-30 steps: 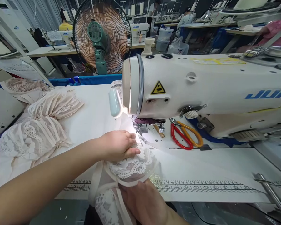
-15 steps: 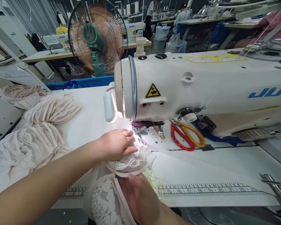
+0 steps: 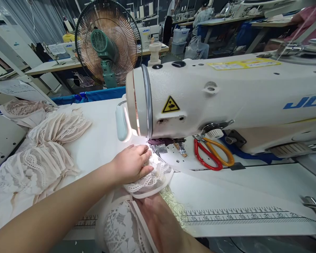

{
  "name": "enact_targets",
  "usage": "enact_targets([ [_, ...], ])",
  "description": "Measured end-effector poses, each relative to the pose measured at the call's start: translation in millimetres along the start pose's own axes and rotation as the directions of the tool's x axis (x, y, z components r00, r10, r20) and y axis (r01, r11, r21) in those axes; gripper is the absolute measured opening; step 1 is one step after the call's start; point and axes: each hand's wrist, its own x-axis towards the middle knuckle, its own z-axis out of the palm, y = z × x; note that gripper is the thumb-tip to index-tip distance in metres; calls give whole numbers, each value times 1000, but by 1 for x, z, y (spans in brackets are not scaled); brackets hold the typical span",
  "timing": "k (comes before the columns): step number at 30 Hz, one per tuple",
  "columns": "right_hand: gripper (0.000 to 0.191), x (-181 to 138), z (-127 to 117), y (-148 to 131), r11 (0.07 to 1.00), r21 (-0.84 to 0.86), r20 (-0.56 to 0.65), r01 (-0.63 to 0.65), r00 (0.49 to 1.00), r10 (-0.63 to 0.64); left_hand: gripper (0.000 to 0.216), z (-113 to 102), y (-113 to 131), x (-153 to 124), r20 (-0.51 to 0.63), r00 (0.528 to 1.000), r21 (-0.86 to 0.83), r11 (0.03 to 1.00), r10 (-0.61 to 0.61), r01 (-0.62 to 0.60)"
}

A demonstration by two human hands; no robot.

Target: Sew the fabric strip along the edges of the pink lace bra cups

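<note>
A pale lace bra piece (image 3: 158,173) lies under the needle end of the white sewing machine (image 3: 189,95). My left hand (image 3: 133,163) rests flat on the lace just in front of the presser foot, its thumb apart from the fingers. From below, my right hand (image 3: 160,214) grips the cup's lower edge, thumb near the rim and fingers hidden beneath the cloth. Another lace cup of the piece hangs over the table's front edge, left of that hand. Red and orange handled scissors (image 3: 213,154) lie on the machine bed, right of the needle.
Stacked lace pieces (image 3: 39,161) cover the table's left side. A printed ruler (image 3: 231,215) runs along the front edge, with yellowish scraps (image 3: 173,202) beside my right hand. A large fan (image 3: 107,45) stands behind the table. Other people sit at machines farther back.
The view has shifted slightly. Both hands stay nearly where they were on the lace, and the bra piece has hardly moved.
</note>
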Motion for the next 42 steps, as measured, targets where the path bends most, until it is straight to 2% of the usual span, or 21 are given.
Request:
enact_targets([
  [4,52,0,1,-4,998,-47,89,-35,995,39,58,3,-6,4,18,1000,28,1000,-8,8],
  [8,58,3,-13,0,990,-120,105,-68,991,81,59,6,-11,4,1,1000,34,999,-16,16],
  [13,60,10,-27,8,956,-291,116,-44,990,81,60,-2,2,-14,-79,992,-22,995,-100,99],
  [15,56,6,-23,6,958,-285,146,-22,987,66,64,-5,7,-24,-46,986,-72,985,-161,158],
  [17,52,-4,-18,-2,917,-396,174,-49,977,127,65,-6,4,-32,2,984,-72,981,-178,178],
  [19,51,-17,-16,-17,775,-628,182,-75,954,240,61,-5,-8,-38,41,990,-32,990,-136,138],
  [21,50,-27,-19,-37,553,-833,183,-4,941,284,55,-5,-23,-42,50,996,12,997,-72,71],
  [23,41,-30,-27,-59,277,-943,230,184,963,142,49,-5,-31,-44,18,1000,42,999,-14,13],
  [24,36,-28,-31,-69,84,-959,276,271,960,53,46,-5,-31,-45,-4,1000,51,999,17,-17],
  [26,31,-19,-40,-86,-299,-898,358,323,931,-70,36,-4,-21,-44,-42,994,46,994,103,-101],
  [27,31,-14,-44,-92,-450,-837,384,312,920,-77,31,-2,-12,-44,-69,986,31,988,155,-153],
  [29,32,-4,-49,-98,-643,-705,403,300,915,-15,24,5,7,-42,-129,962,-9,970,239,-242],
  [31,33,-1,-53,-98,-717,-617,394,325,916,77,24,14,25,-41,-192,944,-45,959,268,-281],
  [34,32,-5,-58,-93,-726,-575,416,376,899,136,29,26,38,-41,-243,934,-68,956,263,-286],
  [39,35,-14,-70,-89,-723,-516,557,458,821,123,43,39,33,-41,-292,904,-36,941,312,-337],
  [42,36,-12,-70,-87,-738,-522,545,428,833,97,43,42,25,-37,-315,883,-21,927,349,-373],
])
